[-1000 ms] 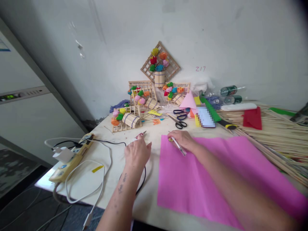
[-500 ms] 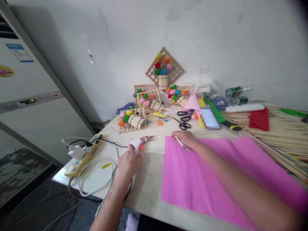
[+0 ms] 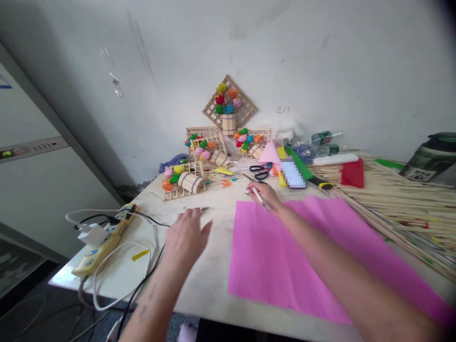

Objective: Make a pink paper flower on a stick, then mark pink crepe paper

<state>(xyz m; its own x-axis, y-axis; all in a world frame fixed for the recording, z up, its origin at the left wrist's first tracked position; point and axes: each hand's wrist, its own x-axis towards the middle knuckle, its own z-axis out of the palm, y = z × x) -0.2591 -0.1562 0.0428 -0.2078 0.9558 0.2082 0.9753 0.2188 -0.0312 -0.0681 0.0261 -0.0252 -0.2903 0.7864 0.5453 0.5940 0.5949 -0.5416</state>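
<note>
My left hand [image 3: 188, 236] hovers over or rests on a hot glue gun [image 3: 202, 209]; only the nozzle end shows past my fingers. My left thumb sticks out apart from the fingers, and no grip on the gun is visible. In my right hand [image 3: 270, 195] is a slim white pen [image 3: 261, 199], lying slanted between the fingers. That hand is just beyond the far edge of a large pink paper sheet [image 3: 270, 266], close to the black-handled scissors [image 3: 259, 172]. My right forearm crosses above the sheet.
A power strip [image 3: 103, 244] with plugs and loose cables lies at left. Stick lattices with paper flowers [image 3: 190, 183] stand at the back. A phone [image 3: 293, 173], a green-sheathed blade with black-yellow handle [image 3: 320, 183], thin sticks [image 3: 392, 204] and a dark jar [image 3: 431, 159] are at right.
The view has swung right. My left hand has loosened from the glue gun's handle, its thumb now apart. My right hand has moved with the pen off the pink paper, toward the scissors.
</note>
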